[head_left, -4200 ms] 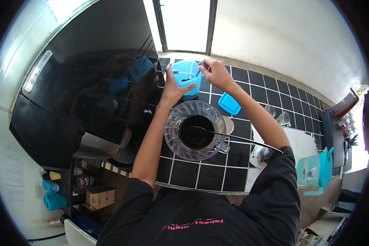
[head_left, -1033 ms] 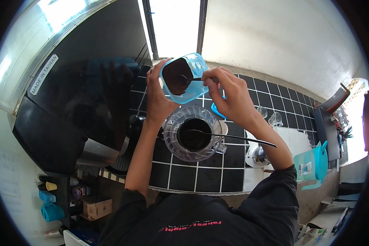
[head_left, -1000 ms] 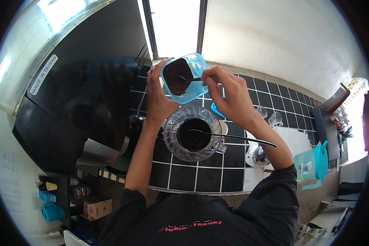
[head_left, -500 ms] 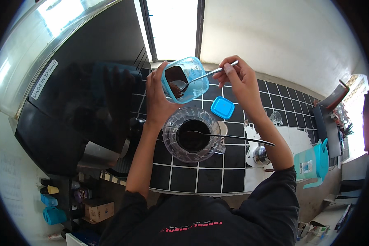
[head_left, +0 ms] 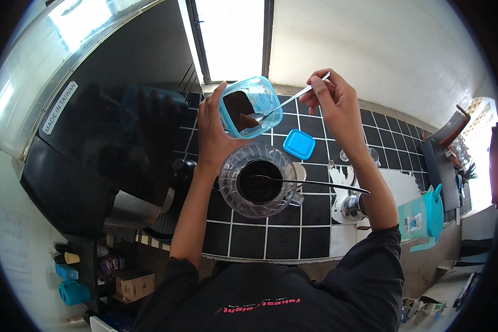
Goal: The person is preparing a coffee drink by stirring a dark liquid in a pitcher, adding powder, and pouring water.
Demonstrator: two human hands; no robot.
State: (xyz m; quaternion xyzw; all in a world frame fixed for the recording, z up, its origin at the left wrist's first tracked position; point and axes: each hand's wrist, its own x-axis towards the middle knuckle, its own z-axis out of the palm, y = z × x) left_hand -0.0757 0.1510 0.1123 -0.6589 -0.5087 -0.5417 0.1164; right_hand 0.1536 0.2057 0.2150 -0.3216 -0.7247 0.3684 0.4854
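Note:
My left hand (head_left: 213,124) grips a translucent blue plastic container (head_left: 266,102), tilted, with dark brown powder (head_left: 236,105) inside. Between the fingers of my right hand (head_left: 332,97) is the handle of a metal spoon (head_left: 293,98); its bowl is in the container and carries some brown powder. Below them on the counter stands a clear ribbed pitcher (head_left: 231,188) holding something dark. A long-handled spoon (head_left: 326,186) rests in it, its handle sticking out to the right. The blue square lid (head_left: 299,145) lies on the counter beyond the pitcher.
The counter has black tiles (head_left: 282,242). A metal pot (head_left: 351,208) stands by my right forearm, with clear glasses (head_left: 374,156) beyond. A turquoise pitcher (head_left: 421,217) is at the right. A large black appliance (head_left: 94,127) fills the left; a window (head_left: 232,39) is ahead.
My right hand has moved slightly to the right and up, drawing the spoon's bowl back from deeper in the powder. The container stays nearly in place.

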